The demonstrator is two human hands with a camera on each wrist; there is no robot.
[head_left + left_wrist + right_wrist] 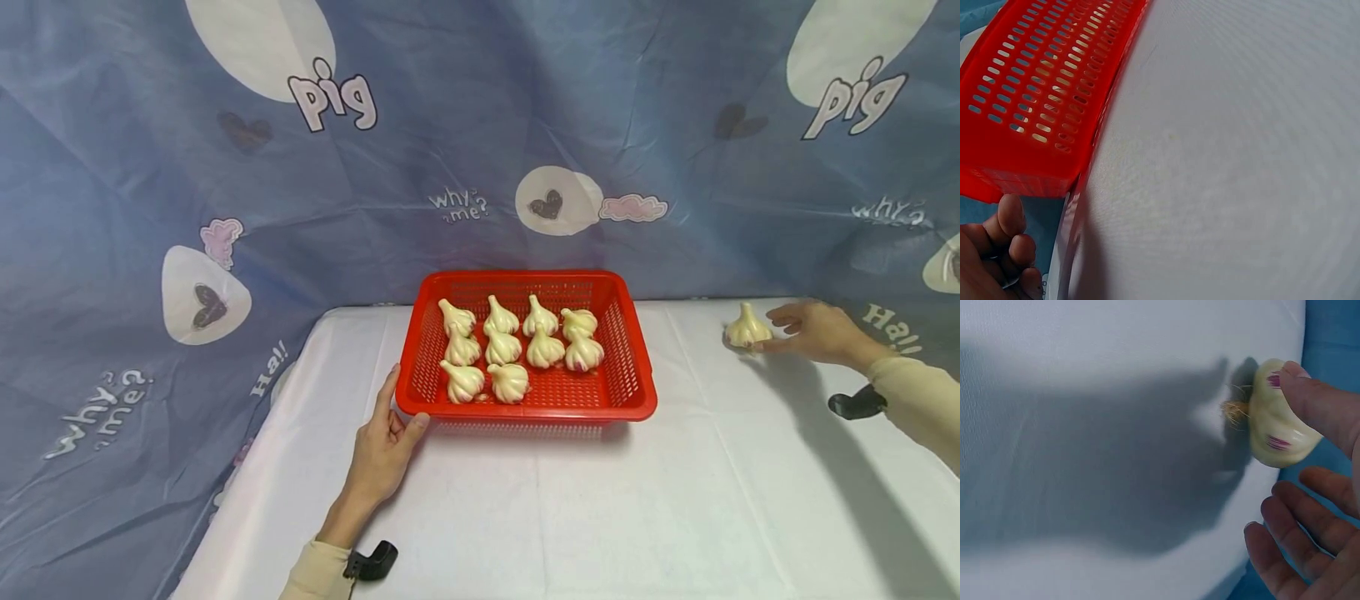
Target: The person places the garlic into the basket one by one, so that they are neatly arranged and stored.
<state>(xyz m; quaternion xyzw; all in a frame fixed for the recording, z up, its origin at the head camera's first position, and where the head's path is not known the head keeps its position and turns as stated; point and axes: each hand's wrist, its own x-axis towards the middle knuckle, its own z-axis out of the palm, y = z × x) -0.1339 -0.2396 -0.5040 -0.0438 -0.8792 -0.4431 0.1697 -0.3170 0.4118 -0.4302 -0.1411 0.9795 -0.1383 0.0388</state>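
Observation:
A red plastic basket (513, 412) with slotted sides holds several garlic bulbs (544, 350) in rows. At its near left corner is my left hand (381, 457), the index finger along the left side and the thumb tip by the front rim. The left wrist view shows its fingertips (1012, 215) just below the basket's corner. On the far right, my right hand (817, 333) is beside a single garlic bulb (747, 329). In the right wrist view its thumb (1300, 387) lies over that bulb, while the other fingers are spread apart from it.
The basket stands on a white-covered table (480, 508), toward its back edge. Behind and to the left hangs a blue printed cloth (420, 125). The lone bulb sits close to the table's back edge. A black wrist device (858, 404) is worn on the right arm.

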